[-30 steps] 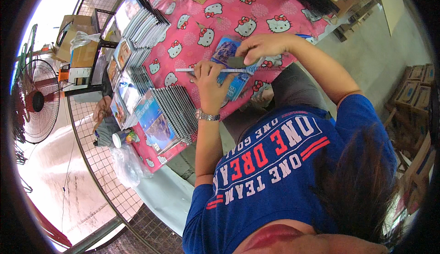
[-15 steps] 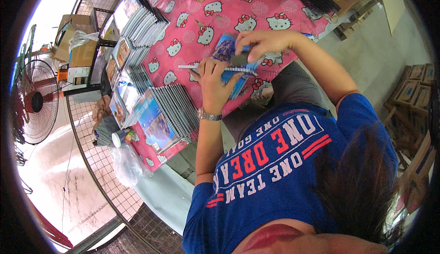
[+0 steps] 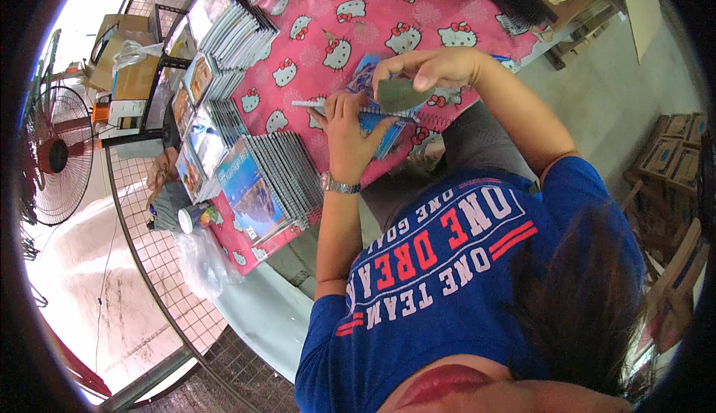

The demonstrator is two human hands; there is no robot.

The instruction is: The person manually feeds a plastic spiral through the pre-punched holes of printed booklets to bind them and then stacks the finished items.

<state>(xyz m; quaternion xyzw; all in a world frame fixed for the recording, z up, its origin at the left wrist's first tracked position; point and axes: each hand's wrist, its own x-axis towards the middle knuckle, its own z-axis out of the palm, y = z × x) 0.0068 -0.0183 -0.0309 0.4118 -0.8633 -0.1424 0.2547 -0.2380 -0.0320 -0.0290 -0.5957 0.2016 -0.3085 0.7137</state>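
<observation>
Lifted since before, right hand (image 3: 436, 70) pinches a grey piece (image 3: 401, 95), hiding the notebook (image 3: 373, 118) under left hand (image 3: 349, 133).

My table (image 3: 246, 316) has a pink cat cloth (image 3: 358, 25) on it. Rows of thin books (image 3: 280, 178) lie on the cloth, and a blue spiral notebook (image 3: 373, 118) lies near them.

Bright daylight floods in from the upper left, overexposing the floor there. Fisheye bending and black vignette ring the edges.
</observation>
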